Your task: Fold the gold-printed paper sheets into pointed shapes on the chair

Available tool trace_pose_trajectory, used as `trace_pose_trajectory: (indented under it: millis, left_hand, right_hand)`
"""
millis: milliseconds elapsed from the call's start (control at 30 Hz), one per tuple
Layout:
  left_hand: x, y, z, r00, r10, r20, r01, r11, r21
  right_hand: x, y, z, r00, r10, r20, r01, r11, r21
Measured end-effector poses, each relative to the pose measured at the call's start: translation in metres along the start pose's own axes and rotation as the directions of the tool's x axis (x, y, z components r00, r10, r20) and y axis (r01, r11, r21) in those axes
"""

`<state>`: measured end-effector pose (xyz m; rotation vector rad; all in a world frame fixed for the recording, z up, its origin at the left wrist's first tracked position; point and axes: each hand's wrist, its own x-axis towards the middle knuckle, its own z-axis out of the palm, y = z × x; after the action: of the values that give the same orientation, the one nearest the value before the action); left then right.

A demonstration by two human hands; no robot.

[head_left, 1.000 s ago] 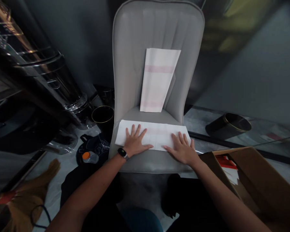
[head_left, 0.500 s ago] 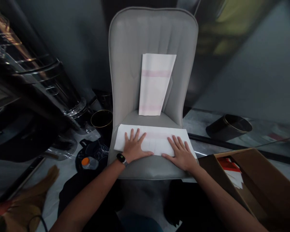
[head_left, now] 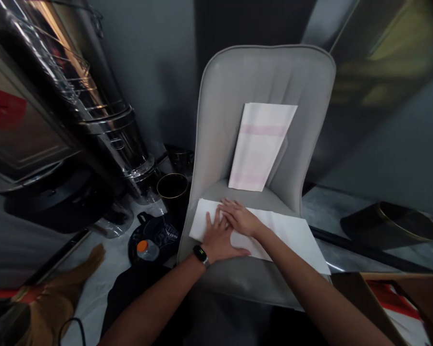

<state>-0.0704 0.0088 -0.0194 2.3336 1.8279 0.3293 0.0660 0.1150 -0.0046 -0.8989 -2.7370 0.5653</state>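
Note:
A folded white sheet [head_left: 288,233], paper by its look, lies across the seat of a grey chair [head_left: 231,283]. Flat on its left part rests my left hand [head_left: 220,238], fingers spread, a dark watch [head_left: 201,254] on the wrist. My right hand [head_left: 240,217] reaches across to the left, stretched out with its fingertips over the left hand's fingers. Both are open and hold nothing. Against the backrest leans a second folded white piece [head_left: 261,146] with pale pink bands.
At the right stands a cardboard box [head_left: 353,298] with red and white items [head_left: 397,302] inside. On the left are a black bin [head_left: 172,186], a bottle with an orange cap [head_left: 146,250] on a dark bag [head_left: 162,233], and a shiny metal cylinder [head_left: 124,144].
My right hand has moved left from the sheet's right part onto my left hand's fingers. The left hand stays on the sheet. The view has shifted, so the chair appears farther right.

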Motion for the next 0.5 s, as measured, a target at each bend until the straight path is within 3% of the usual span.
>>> trace_pose_trajectory:
  millis: [100,200,267,333,400,433,500]
  left_hand:
    - [-0.007,0.007,-0.003,0.996,0.018,-0.082,-0.020,1.000,-0.016]
    - [-0.013,0.007,-0.017,0.983,0.026,-0.183,-0.037,0.998,-0.057]
    - [-0.010,-0.007,-0.036,0.972,-0.024,-0.232,-0.002,0.994,-0.111]
    - [0.000,-0.035,-0.058,0.943,-0.194,-0.272,0.137,0.967,-0.214]
    - [0.015,-0.070,-0.076,0.884,-0.430,-0.182,0.330,0.851,-0.408]
    - [0.023,-0.086,-0.082,0.858,-0.512,-0.042,0.419,0.746,-0.518]
    - [0.036,-0.110,-0.088,0.861,-0.498,0.101,0.460,0.681,-0.570]
  right_hand:
    - [0.021,0.009,0.014,1.000,-0.018,0.020,0.016,0.997,0.073]
    - [0.017,0.018,0.025,0.999,-0.048,-0.021,0.050,0.995,0.083]
    - [0.012,0.020,0.029,0.996,-0.077,-0.049,0.079,0.996,0.041]
    - [0.009,0.019,0.031,0.992,-0.096,-0.077,0.096,0.995,-0.005]
    - [0.009,0.018,0.033,0.989,-0.107,-0.106,0.104,0.994,-0.029]
    - [0.009,0.018,0.034,0.986,-0.111,-0.121,0.108,0.994,-0.033]
    - [0.010,0.018,0.036,0.982,-0.121,-0.147,0.117,0.992,-0.039]
